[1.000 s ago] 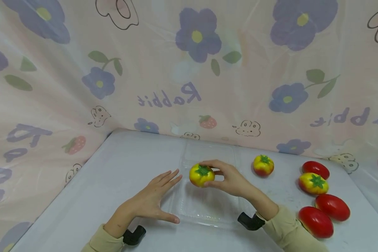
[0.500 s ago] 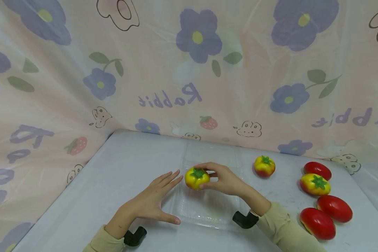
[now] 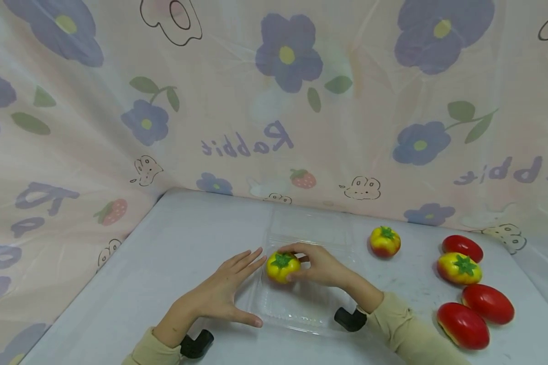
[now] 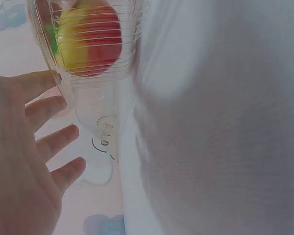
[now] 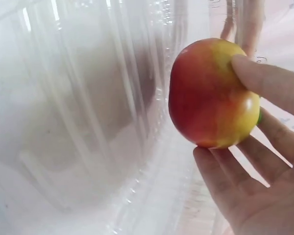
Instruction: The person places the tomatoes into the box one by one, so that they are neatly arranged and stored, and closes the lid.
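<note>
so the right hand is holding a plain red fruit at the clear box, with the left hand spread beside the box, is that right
Not quite: the fruit in the right hand is yellow and red, as the right wrist view shows. It is at the clear box, with the left hand spread beside the box.

- I count three yellow-and-red fruits with green star tops (image 3: 283, 267)
- three shiny red oval fruits (image 3: 463, 326)
- one clear ribbed plastic container (image 3: 301, 312)
- two black angled wrist pieces (image 3: 349, 319)

Green-topped yellow-red fruit (image 3: 282, 268) upright inside clear container (image 3: 297, 314)
</note>
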